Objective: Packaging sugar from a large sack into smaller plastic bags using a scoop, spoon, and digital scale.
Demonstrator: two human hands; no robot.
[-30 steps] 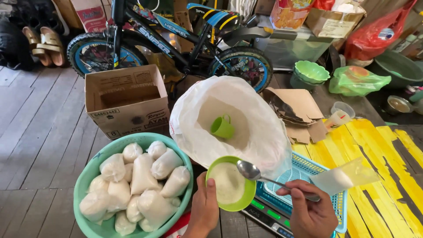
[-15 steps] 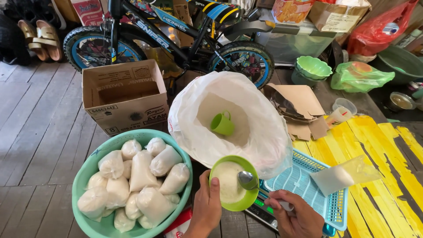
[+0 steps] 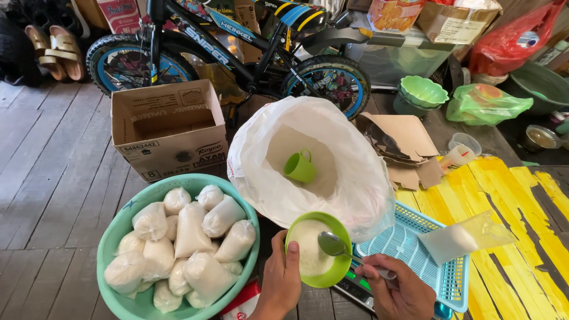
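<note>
1. Lower centre of the frame: a round green plastic bowl holds fine white grains.
2. The left hand grips its rim.
3. The right hand pinches a shiny metal spoon, its scoop over the grains.

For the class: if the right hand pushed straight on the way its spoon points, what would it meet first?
The right hand aims its spoon up-left over the green bowl. It would likely meet the white grains in that bowl, then the left hand; height above them is unclear.
</note>
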